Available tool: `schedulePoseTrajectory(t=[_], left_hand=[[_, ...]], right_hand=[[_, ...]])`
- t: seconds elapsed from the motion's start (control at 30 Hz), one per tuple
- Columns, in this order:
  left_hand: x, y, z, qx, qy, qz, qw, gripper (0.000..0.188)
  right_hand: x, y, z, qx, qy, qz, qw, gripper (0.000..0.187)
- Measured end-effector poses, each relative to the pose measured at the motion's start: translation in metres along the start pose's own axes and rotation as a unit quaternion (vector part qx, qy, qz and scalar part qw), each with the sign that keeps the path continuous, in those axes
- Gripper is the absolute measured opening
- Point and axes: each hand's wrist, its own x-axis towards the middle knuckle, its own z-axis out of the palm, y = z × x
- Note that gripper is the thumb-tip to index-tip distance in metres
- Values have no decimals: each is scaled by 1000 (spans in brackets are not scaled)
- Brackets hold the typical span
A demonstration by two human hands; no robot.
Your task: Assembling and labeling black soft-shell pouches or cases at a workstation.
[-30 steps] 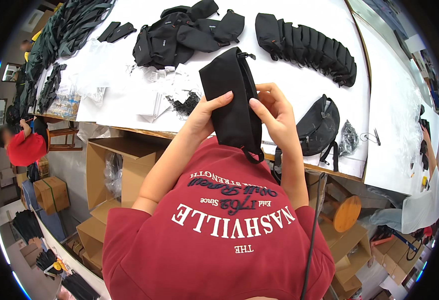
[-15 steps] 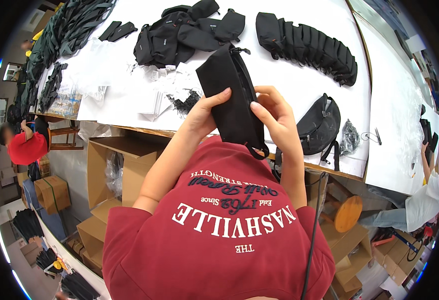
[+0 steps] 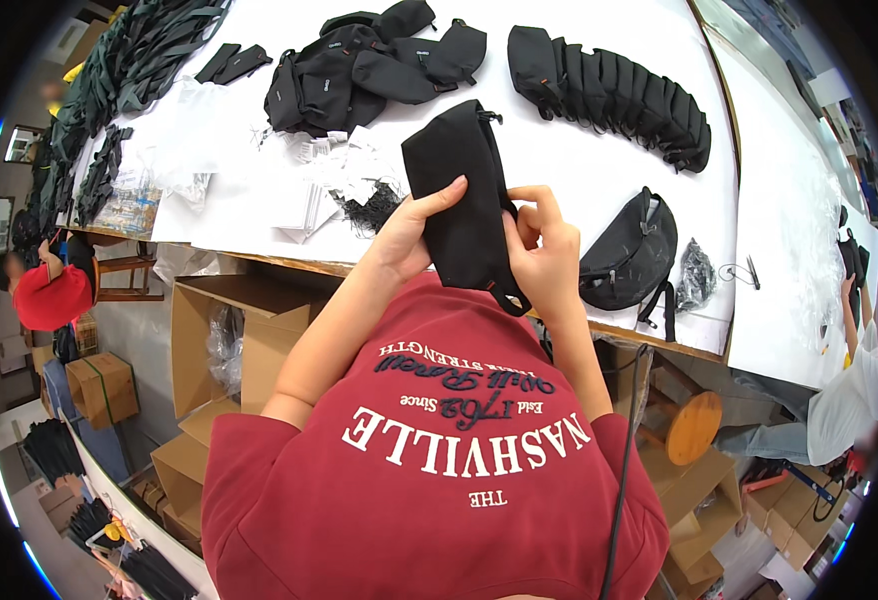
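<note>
Between my two hands, in front of my chest, is a small black zippered pouch (image 3: 456, 190) with a loop at its lower end and a zipper pull at its top. My left hand (image 3: 415, 230) grips its left side, thumb on the front panel and fingers hidden behind. At the zippered right edge, my right hand (image 3: 542, 245) pinches the fabric with curled fingers. A larger black bag with a curved outline (image 3: 631, 250) lies on the table beside my right hand. Left of the pouch are white paper tags (image 3: 311, 207) and a heap of small black pieces (image 3: 371, 208).
A row of black pouches (image 3: 609, 95) stands at the far right of the white table (image 3: 559, 170), with a pile of black pouches (image 3: 334, 80) further left. Black straps (image 3: 149, 60) heap at the far left. Cardboard boxes (image 3: 279, 350) and a wooden stool (image 3: 694, 427) sit below the edge.
The pouch has tilted more upright, its top coming slightly down and to the right. My right hand's fingers have curled in and closed on the zippered edge.
</note>
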Motion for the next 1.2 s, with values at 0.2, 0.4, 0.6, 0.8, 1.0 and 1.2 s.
schedulePoseTrajectory(t=[0.2, 0.4, 0.6, 0.8, 1.0, 1.2], left_hand=[[0, 1, -11, -21, -62, -51, 997, 32], [-5, 1, 10, 64, -71, -32, 995, 29], [-2, -2, 8, 47, -49, -48, 997, 32], [-3, -3, 1, -2, -49, -107, 993, 33], [-1, 17, -12, 69, -87, -74, 991, 47], [32, 52, 9, 284, -201, 63, 935, 36]], right_hand=[[8, -6, -18, 184, -121, 64, 973, 12], [46, -3, -23, 66, 41, -105, 991, 27], [52, -13, -27, -89, 41, -160, 982, 7], [49, -19, -33, -115, 64, -175, 976, 9], [46, -17, -34, 55, -7, -72, 996, 6], [49, -18, -24, 57, -64, -31, 996, 5]])
